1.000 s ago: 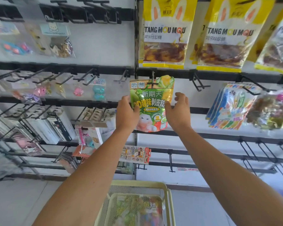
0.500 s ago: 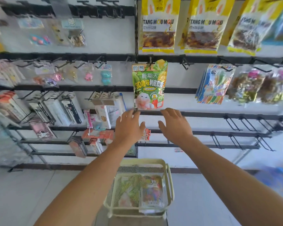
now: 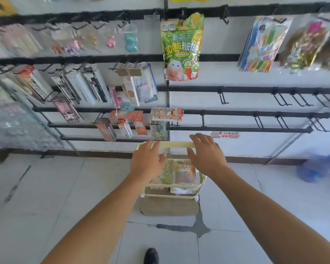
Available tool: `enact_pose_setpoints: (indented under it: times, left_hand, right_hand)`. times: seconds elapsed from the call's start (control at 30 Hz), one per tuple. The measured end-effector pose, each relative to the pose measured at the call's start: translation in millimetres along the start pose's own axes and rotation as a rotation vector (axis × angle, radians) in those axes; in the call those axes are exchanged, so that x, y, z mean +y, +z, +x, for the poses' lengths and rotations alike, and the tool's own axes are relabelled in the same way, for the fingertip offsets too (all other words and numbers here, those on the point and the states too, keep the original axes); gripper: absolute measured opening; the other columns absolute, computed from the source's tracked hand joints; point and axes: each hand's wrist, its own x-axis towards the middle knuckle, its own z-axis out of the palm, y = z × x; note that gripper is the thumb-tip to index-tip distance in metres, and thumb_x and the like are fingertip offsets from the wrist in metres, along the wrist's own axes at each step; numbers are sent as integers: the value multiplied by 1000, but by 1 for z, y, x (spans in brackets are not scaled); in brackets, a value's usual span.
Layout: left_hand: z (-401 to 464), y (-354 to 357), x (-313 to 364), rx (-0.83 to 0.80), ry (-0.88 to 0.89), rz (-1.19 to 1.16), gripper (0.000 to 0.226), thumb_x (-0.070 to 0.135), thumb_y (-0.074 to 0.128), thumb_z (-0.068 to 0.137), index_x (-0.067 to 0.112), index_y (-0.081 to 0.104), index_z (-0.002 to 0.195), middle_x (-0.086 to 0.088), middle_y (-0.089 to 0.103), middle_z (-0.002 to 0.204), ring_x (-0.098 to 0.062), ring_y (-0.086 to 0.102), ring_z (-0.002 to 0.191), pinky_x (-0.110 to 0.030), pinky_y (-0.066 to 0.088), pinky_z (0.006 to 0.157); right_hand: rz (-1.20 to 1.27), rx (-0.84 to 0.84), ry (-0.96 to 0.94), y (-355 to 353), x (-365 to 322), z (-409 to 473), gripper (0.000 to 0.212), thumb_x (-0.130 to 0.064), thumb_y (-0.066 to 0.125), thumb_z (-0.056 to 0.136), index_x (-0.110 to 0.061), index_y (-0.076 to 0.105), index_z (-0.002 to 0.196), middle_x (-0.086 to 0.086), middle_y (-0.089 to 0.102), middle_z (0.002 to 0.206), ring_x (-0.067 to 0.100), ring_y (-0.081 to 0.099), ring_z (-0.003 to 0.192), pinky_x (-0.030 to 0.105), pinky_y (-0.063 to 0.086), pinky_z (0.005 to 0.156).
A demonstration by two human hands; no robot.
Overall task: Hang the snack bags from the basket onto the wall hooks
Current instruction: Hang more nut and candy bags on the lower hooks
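Green foil snack bag has been left hanging at twelve o'clock; both hands, left hand and right hand, fingers relaxed and empty, have been lowered over the pale-yellow mesh basket for another bag.

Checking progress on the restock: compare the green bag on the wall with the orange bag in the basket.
The green bag hangs upright from a wall hook, in full view; the orange bag still lies in the yellow basket, seen through its mesh. The green bag is mostly green with a white cartoon figure; the orange bag is orange and red. Neither is being held.
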Motion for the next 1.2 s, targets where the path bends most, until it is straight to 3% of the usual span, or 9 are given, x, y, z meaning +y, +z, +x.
enact_pose_setpoints:
  times: [0.33, 0.5, 0.6, 0.73, 0.87, 0.97, 1.03, 1.2]
  left_hand:
    - [-42, 83, -43, -83, 113, -131, 47, 42, 40, 103, 17, 46, 143, -5, 51, 143, -28, 50, 128, -43, 48, 94]
    - [-60, 162, -72, -159, 134, -159, 48, 41, 43, 100, 19, 48, 143, -4, 54, 139, -26, 52, 125, -41, 49, 92]
    - [-63, 218, -82, -167, 133, -153, 41, 43, 44, 98, 25, 53, 134, 1, 60, 127, -24, 57, 116, -40, 51, 87]
    - [-52, 320, -79, -166, 171, -145, 39, 40, 45, 98, 21, 54, 131, 0, 61, 129, -25, 56, 121, -42, 53, 84]
    - [-33, 435, -73, -91, 162, -233, 39, 35, 55, 96, 19, 57, 131, -2, 63, 128, -26, 56, 120, -42, 51, 90]
    - [-10, 505, -77, 4, 188, -219, 43, 36, 55, 97, 17, 55, 136, -2, 62, 130, -27, 57, 119, -45, 54, 86]
    - [6, 540, -83, 61, 185, -209, 42, 35, 55, 97, 15, 56, 134, -4, 61, 130, -29, 55, 120, -46, 54, 84]
    - [38, 586, -84, 153, 173, -170, 44, 38, 51, 99, 15, 53, 136, -7, 57, 137, -31, 51, 126, -46, 45, 95]
  right_hand:
    - [13, 28, 52, 87, -44, -40, 42, -33, 48, 99, -18, 49, 139, 1, 51, 143, 25, 41, 136, 44, 38, 105]
    - [14, 94, 37, 181, -52, -64, 37, -31, 45, 92, -14, 61, 120, 5, 65, 118, 31, 61, 110, 45, 53, 83]
    - [-10, 117, 8, 245, -41, -73, 36, -32, 41, 91, -14, 64, 111, 4, 66, 106, 30, 64, 96, 41, 55, 75]
    - [-22, 135, -57, 355, 2, -74, 31, -29, 46, 90, -13, 66, 107, 5, 67, 97, 31, 65, 89, 42, 56, 69]
    - [-36, 161, -98, 469, 56, -64, 32, -30, 50, 90, -11, 65, 110, 7, 67, 103, 32, 64, 94, 43, 57, 72]
    - [-54, 225, -88, 539, 93, -46, 36, -22, 66, 84, -8, 62, 117, 10, 64, 119, 35, 61, 108, 45, 57, 78]
    - [-73, 265, -63, 573, 111, -34, 44, -21, 68, 83, -9, 59, 124, 11, 59, 129, 35, 56, 116, 47, 54, 83]
    - [-106, 311, 46, 615, 141, -4, 63, -35, 64, 89, -16, 41, 144, 13, 38, 151, 37, 36, 139, 53, 45, 100]
